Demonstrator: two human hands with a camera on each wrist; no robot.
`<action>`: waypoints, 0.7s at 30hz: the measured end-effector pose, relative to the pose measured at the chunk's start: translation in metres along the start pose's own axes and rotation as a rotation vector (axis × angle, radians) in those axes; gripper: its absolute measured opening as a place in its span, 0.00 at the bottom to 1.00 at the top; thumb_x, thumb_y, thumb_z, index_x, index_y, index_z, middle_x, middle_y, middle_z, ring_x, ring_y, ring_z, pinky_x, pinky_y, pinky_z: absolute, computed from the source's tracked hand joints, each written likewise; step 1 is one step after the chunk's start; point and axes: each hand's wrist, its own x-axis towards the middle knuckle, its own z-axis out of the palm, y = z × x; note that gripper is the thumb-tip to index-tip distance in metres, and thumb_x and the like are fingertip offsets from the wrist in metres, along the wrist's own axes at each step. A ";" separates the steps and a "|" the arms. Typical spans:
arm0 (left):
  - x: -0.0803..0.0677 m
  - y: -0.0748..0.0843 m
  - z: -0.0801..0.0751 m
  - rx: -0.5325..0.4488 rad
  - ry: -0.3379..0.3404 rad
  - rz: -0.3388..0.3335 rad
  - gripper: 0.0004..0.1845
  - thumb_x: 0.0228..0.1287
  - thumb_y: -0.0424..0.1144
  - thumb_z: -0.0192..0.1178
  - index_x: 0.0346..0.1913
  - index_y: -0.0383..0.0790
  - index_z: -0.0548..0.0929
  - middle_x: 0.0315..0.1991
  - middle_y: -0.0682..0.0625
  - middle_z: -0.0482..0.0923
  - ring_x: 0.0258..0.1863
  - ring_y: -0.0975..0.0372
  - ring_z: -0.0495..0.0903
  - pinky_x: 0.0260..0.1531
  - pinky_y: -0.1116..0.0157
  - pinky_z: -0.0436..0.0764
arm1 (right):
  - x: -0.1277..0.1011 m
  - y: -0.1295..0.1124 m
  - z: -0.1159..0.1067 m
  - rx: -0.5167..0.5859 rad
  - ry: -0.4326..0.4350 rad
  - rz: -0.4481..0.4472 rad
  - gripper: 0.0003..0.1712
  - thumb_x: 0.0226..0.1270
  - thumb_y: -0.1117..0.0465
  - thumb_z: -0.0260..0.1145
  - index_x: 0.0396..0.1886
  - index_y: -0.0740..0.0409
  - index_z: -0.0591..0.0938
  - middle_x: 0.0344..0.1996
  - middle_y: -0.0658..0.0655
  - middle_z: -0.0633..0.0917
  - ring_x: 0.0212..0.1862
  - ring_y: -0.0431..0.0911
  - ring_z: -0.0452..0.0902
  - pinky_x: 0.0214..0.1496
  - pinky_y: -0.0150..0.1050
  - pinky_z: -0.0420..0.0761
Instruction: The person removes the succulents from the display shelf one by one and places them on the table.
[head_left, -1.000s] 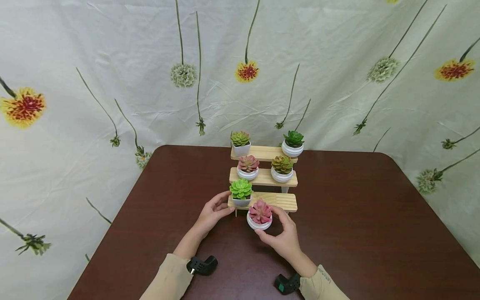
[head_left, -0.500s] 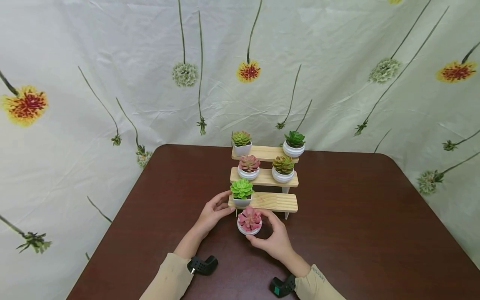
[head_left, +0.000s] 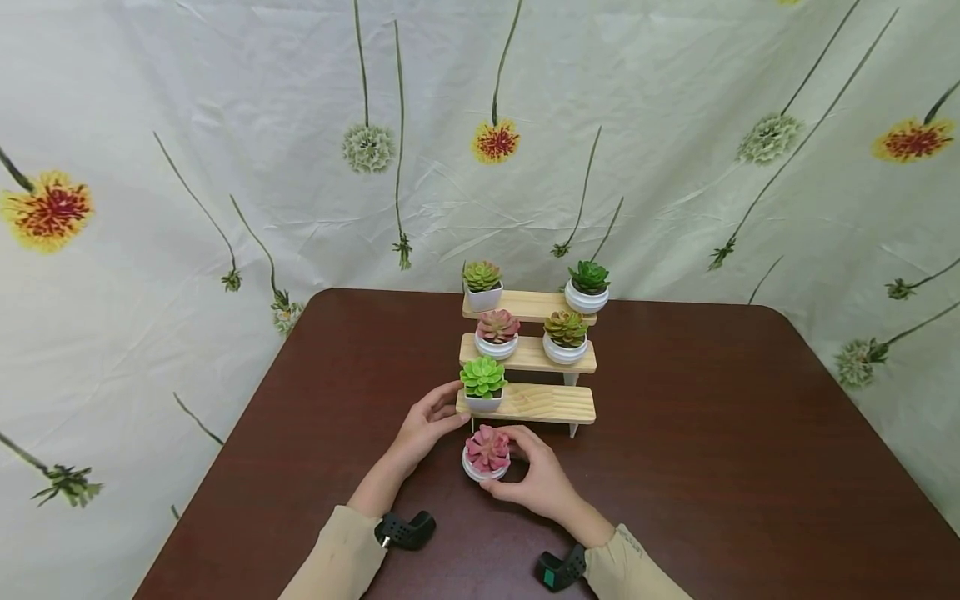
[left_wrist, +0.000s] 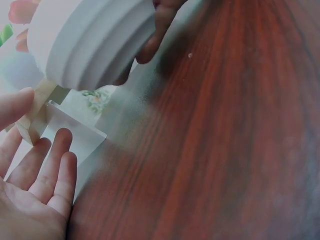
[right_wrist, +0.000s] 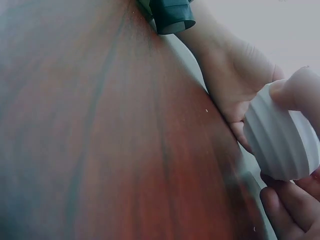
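Note:
My right hand [head_left: 542, 482] grips a pink artificial succulent in a round white ribbed pot [head_left: 487, 454], thumb on the near side and fingers on the far side. The pot is in front of the lowest step of a three-step wooden plant stand [head_left: 551, 403]. In the right wrist view the pot [right_wrist: 282, 137] appears lifted off the table. My left hand [head_left: 420, 429] holds the left end of that lowest step between thumb and fingers. Beside it, a bright green succulent in a white square pot [head_left: 483, 385] stands on the step. The left wrist view shows a clear support leg [left_wrist: 75, 132] near the fingertips.
The middle step carries a pinkish succulent [head_left: 497, 335] and an olive-green one [head_left: 566, 337]. On the top step are a green succulent with pink tips [head_left: 482, 286] and a dark green one [head_left: 587, 287]. A dark brown table [head_left: 697, 433] lies beneath, with a flowered cloth [head_left: 637, 167] behind.
My right hand has carried the pink potted succulent leftward and closer to me, away from the front of the lowest step. My left hand stays on the stand's left end.

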 end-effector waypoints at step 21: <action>0.000 0.000 0.000 -0.003 -0.013 -0.009 0.28 0.60 0.31 0.62 0.64 0.36 0.69 0.62 0.38 0.68 0.49 0.52 0.76 0.46 0.67 0.75 | 0.001 0.027 0.010 -0.045 -0.060 0.060 0.35 0.43 0.57 0.79 0.53 0.56 0.76 0.48 0.46 0.78 0.50 0.41 0.76 0.52 0.36 0.75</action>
